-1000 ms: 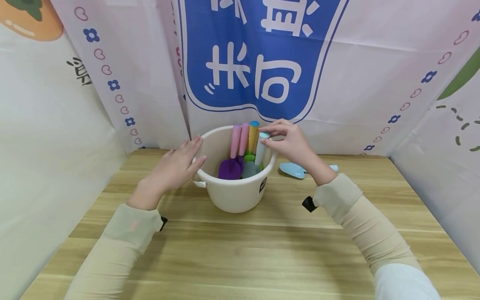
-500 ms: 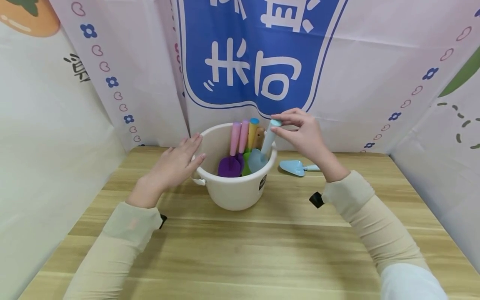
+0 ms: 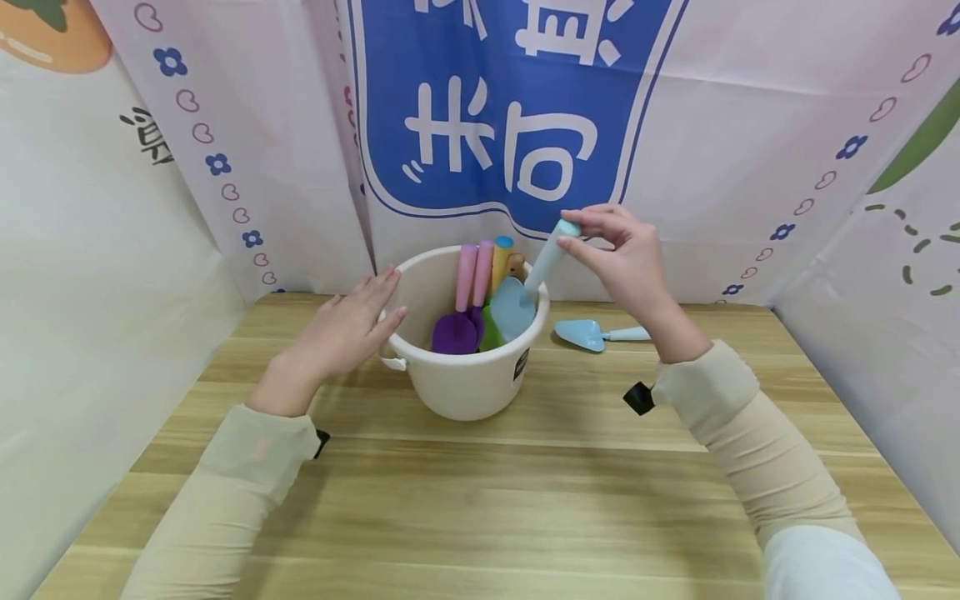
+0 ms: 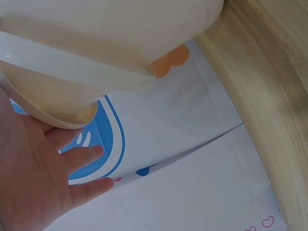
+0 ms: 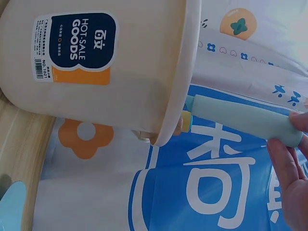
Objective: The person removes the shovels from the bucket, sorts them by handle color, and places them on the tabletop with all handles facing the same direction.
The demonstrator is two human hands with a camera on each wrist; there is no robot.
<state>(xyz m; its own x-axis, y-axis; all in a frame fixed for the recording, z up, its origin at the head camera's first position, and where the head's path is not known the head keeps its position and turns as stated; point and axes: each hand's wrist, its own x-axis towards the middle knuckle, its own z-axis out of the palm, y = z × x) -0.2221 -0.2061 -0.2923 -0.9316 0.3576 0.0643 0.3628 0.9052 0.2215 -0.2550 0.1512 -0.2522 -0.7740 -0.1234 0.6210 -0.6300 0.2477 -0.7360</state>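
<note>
A white bucket [image 3: 465, 390] stands at the back of the table. My left hand [image 3: 341, 329] rests on its left rim, fingers straight; in the left wrist view, the fingers spread beneath the rim [image 4: 62, 124]. My right hand [image 3: 628, 265] pinches the handle end of a light blue toy shovel [image 3: 513, 308], which leans over the right rim with its blade inside the bucket. The right wrist view shows thumb and fingers at the tip of the pale handle [image 5: 240, 118]. Beside that blade sit purple shovels [image 3: 454, 333] with pink handles, a yellow handle [image 3: 501, 265] and a green blade [image 3: 491, 332].
Right of the bucket, a light blue trowel [image 3: 581, 334] lies on the wooden table [image 3: 480, 500]. A printed cloth [image 3: 705, 167] hangs close behind the bucket. White cloth walls [image 3: 112, 292] stand at both sides. A wooden handle [image 3: 516, 265] pokes up near the bucket's back rim.
My right hand has moved up and to the right, lifting and tilting the light blue shovel so its blade shows higher in the bucket. My left hand stays at the rim.
</note>
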